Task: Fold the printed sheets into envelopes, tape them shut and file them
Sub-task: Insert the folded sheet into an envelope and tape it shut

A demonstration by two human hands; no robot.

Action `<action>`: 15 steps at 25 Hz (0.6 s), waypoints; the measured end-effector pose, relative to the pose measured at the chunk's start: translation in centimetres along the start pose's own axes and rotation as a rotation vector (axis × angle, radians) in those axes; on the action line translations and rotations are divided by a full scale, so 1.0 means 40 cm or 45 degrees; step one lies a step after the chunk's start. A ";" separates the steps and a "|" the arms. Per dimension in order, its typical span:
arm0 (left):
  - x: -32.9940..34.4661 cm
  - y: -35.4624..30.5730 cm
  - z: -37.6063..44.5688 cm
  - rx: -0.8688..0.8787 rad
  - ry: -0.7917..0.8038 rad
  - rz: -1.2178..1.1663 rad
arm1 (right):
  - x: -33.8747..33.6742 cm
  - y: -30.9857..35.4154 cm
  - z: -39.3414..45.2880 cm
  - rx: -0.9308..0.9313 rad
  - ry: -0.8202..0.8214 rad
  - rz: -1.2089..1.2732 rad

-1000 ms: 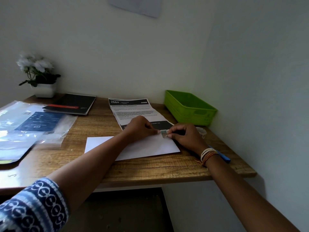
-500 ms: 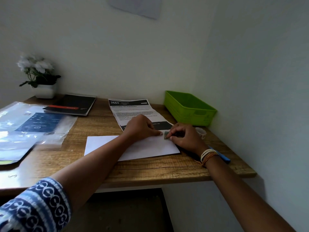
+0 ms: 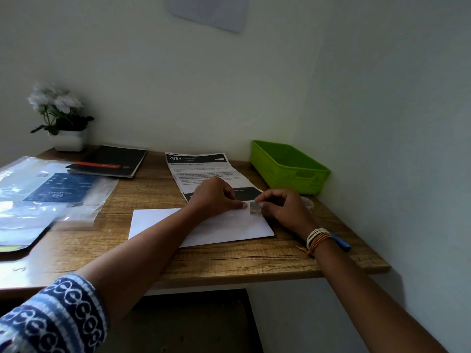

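While the right hand [image 3: 283, 208] pinches the tape piece [image 3: 254, 208] at the folded envelope's [image 3: 224, 229] far edge, the left hand [image 3: 216, 200] presses that envelope flat with curled fingers. If the left hand lifts early, the flap may spring open and the tape may crease. Beyond the envelope lie a printed sheet [image 3: 201, 171] and green basket [image 3: 290, 169].
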State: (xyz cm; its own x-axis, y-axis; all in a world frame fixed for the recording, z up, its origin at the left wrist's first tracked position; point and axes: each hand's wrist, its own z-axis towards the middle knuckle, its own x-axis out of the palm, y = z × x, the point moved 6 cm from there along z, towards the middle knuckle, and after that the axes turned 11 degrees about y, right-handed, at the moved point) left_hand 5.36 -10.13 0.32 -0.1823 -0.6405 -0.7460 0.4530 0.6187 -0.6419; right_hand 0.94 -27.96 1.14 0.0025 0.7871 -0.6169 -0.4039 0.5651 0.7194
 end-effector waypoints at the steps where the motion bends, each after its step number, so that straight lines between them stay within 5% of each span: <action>1: 0.000 -0.001 0.000 0.008 -0.001 0.004 | -0.004 0.001 0.000 -0.018 -0.021 0.028; 15: -0.002 -0.010 0.003 0.013 -0.125 0.055 | 0.000 -0.011 0.009 0.023 -0.065 0.000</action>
State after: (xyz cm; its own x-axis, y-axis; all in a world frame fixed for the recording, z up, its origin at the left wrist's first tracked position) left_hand 5.28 -10.37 0.67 -0.0763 -0.6552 -0.7515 0.4676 0.6422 -0.6074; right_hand 1.46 -28.10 0.95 0.0495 0.7982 -0.6003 -0.3876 0.5693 0.7251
